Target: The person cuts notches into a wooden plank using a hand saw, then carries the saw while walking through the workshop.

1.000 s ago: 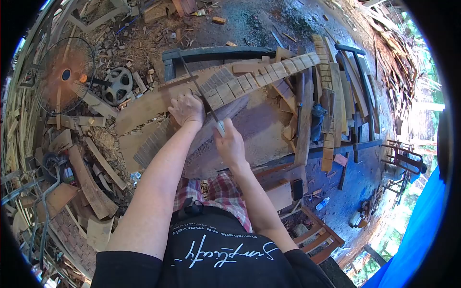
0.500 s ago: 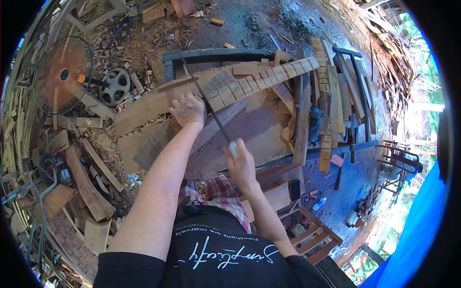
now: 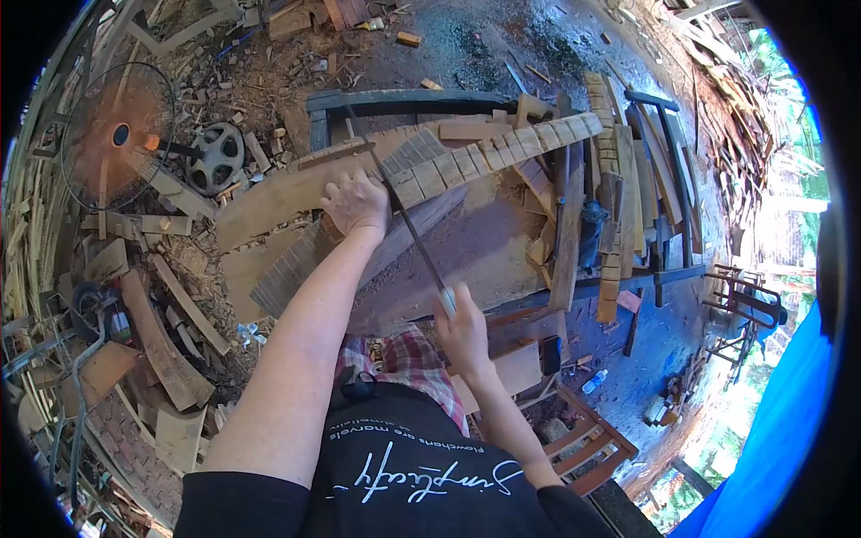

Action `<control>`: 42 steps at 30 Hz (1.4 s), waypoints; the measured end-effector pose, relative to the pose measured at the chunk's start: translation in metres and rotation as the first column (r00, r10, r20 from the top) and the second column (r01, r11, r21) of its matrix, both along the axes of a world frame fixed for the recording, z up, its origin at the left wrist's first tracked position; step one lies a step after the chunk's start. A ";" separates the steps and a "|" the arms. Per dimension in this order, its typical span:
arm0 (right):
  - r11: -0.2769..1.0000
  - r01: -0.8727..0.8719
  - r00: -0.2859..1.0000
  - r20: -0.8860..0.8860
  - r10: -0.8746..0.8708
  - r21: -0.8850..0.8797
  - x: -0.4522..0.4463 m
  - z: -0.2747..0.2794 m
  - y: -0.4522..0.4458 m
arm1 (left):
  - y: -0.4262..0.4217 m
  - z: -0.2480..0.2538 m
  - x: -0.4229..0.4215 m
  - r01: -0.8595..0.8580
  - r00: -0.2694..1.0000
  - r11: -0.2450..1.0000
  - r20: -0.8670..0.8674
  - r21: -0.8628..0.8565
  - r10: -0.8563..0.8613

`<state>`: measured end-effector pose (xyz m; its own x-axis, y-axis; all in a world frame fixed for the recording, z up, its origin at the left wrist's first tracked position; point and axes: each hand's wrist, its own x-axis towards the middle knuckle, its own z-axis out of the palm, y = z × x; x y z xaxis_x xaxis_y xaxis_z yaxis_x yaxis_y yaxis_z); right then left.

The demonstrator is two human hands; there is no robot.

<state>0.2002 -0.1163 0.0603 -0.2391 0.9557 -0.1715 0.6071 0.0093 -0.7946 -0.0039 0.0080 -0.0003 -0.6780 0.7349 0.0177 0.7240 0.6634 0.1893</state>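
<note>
My right hand (image 3: pixel 463 330) is closed around the pale handle of a handsaw (image 3: pixel 414 235). The saw's long, narrow dark blade runs away from me and lies across a notched wooden strip (image 3: pixel 484 157), close beside my left hand (image 3: pixel 357 204). My left hand bears down on the strip's near-left end with bent fingers, hiding that end. Rows of crosswise cuts mark the strip's upper side. Under it lie a wide flat board (image 3: pixel 278 204) and a grey notched piece (image 3: pixel 291 273).
A blue-painted frame (image 3: pixel 413 100) runs behind the boards. Stacked planks (image 3: pixel 632 179) lean at the right. A fan (image 3: pixel 120 136) stands at the left among wood scraps. Below right are a phone (image 3: pixel 551 355), a plastic bottle (image 3: pixel 595 381) and a slatted wooden seat (image 3: pixel 592 439).
My right hand has drawn the saw back toward me and slightly to the right. My left hand stays on the wooden strip.
</note>
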 end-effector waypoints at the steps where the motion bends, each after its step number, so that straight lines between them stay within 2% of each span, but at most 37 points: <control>1: 0.999 0.002 1.000 0.027 -0.001 -0.049 0.009 0.006 -0.009 | 0.001 0.001 0.000 0.005 1.000 1.000 -0.006 -0.002 -0.005; 4: 1.000 -0.015 0.999 0.046 0.015 -0.005 -0.004 -0.001 0.007 | -0.001 0.001 0.002 0.014 1.000 1.000 0.001 0.003 -0.014; 6: 0.998 -0.020 1.000 0.006 0.019 0.064 -0.044 -0.028 0.049 | 0.000 0.000 0.000 0.011 1.000 1.000 -0.008 0.016 -0.010; 8: 0.994 -0.030 1.000 0.009 0.030 0.108 -0.065 -0.027 0.071 | -0.001 -0.006 -0.002 0.018 1.000 1.000 -0.013 0.002 -0.018; 10: 0.988 -0.022 0.999 0.036 0.017 0.150 -0.060 -0.022 0.064 | -0.004 -0.003 0.000 0.017 1.000 1.000 -0.019 0.019 -0.017; 12: 0.995 -0.031 0.999 -0.031 0.034 0.093 -0.022 -0.016 0.030 | 0.001 -0.002 0.002 0.002 1.000 0.998 -0.007 0.055 -0.001; 14: 1.000 -0.020 1.000 0.021 0.020 0.009 0.012 -0.003 -0.007 | 0.001 -0.002 0.001 -0.003 1.000 1.000 0.014 0.026 0.002; 17: 1.000 -0.012 0.998 0.059 0.011 0.010 0.002 0.000 -0.001 | -0.001 0.000 0.001 0.026 1.000 1.000 -0.018 0.002 -0.026; 19: 0.992 -0.017 1.000 0.000 0.017 0.122 -0.035 -0.030 0.040 | 0.000 -0.001 0.001 0.019 1.000 1.000 -0.013 -0.006 -0.020; 21: 0.998 -0.032 0.997 0.076 0.028 0.055 -0.066 -0.021 0.071 | -0.001 0.000 -0.001 0.014 1.000 1.000 -0.019 -0.010 -0.014; 22: 0.998 -0.022 0.998 0.068 0.018 0.053 -0.063 -0.023 0.067 | -0.001 -0.001 -0.002 0.006 1.000 1.000 -0.027 -0.007 -0.006; 24: 0.983 -0.029 0.999 -0.029 0.035 0.183 -0.043 -0.024 0.049 | 0.001 -0.003 0.002 0.006 1.000 1.000 -0.018 0.005 -0.006; 26: 0.998 0.001 1.000 0.006 -0.001 0.066 -0.007 -0.004 0.010 | 0.000 -0.004 0.002 0.001 0.998 0.999 -0.060 0.054 0.002; 27: 0.998 -0.007 1.000 0.013 0.006 0.063 0.004 0.001 -0.001 | 0.000 -0.004 0.001 -0.006 0.999 0.999 -0.053 0.050 0.009; 29: 0.998 -0.001 0.998 0.060 0.005 -0.058 0.017 0.005 -0.015 | 0.000 -0.003 0.001 0.016 1.000 1.000 -0.020 0.011 -0.016; 33: 0.995 -0.036 0.999 0.044 0.032 0.098 -0.052 -0.026 0.057 | 0.000 -0.004 -0.001 0.012 1.000 0.999 -0.019 0.032 -0.011; 35: 0.993 -0.040 0.999 0.037 0.036 0.107 -0.063 -0.029 0.067 | -0.001 -0.007 -0.001 0.007 0.999 0.999 -0.040 0.045 -0.005; 42: 1.000 -0.017 0.999 0.047 0.016 0.019 0.007 -0.001 -0.006 | -0.002 -0.004 0.000 0.011 1.000 1.000 -0.013 0.014 -0.011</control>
<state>0.2076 -0.1221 0.0595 -0.2472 0.9550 -0.1642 0.6433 0.0350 -0.7648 -0.0037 0.0062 -0.0043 -0.6697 0.7417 0.0365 0.7334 0.6529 0.1893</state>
